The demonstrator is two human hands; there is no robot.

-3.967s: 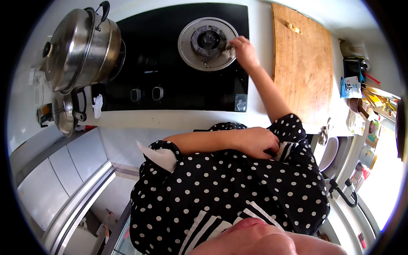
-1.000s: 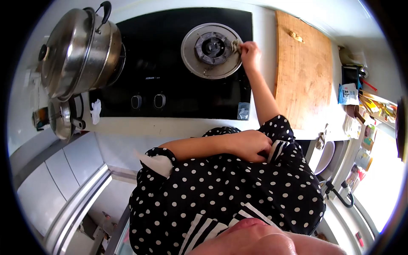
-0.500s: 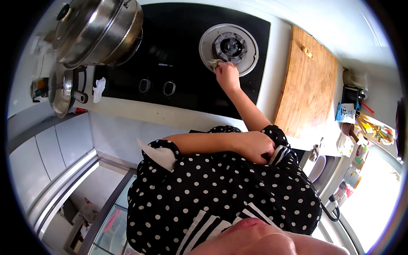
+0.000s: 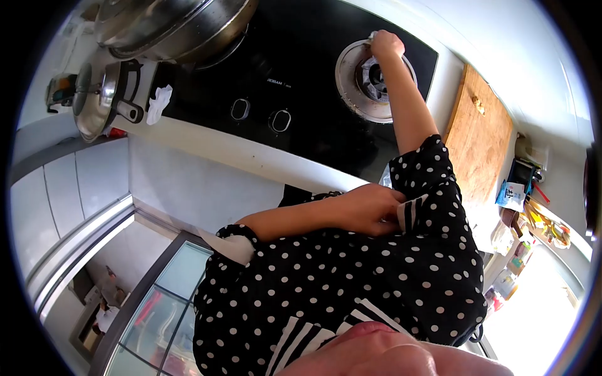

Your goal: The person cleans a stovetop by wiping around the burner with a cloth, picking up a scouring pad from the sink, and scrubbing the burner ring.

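Observation:
My right hand is closed on a small greyish cloth, mostly hidden by the fingers. It touches the far rim of the round metal burner plate, and my forearm passes over the plate's right part. The dark burner sits in the middle of that plate, on the black glass hob. Across my body lies my left arm, with my left hand closed on the striped cuff of my right sleeve.
A large steel pot stands at the back left, beside a lidded pan and a crumpled white tissue. On the right are a wooden board with a small yellowish piece and a blue-white packet.
My right hand has moved with the cloth from the plate's near side to its far rim. The whole view has turned, and the hob appears more tilted. My left hand stays at the cuff.

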